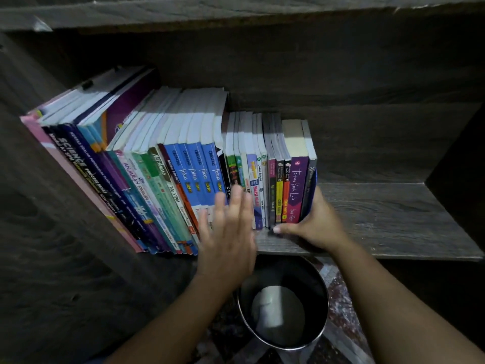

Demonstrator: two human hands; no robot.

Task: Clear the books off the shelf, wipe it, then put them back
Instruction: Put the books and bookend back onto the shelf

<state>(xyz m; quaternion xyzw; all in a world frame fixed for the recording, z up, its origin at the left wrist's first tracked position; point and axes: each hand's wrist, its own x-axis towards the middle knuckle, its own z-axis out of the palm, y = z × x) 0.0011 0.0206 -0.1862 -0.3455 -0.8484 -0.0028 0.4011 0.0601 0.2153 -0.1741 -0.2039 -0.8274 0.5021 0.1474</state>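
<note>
Head view: right hand (317, 224) gripped the end books (294, 190); left hand (228, 232), fingers straight, was at the adjacent row (183, 179), which could topple rightward once unsupported.

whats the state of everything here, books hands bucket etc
books: standing in a row on the shelf
end books: gripped by the right hand
left hand: open, fingers straight, at the spines
right hand: curled round the end books
bucket: upright below the shelf, cloth inside
cloth: bunched in the bucket
</note>
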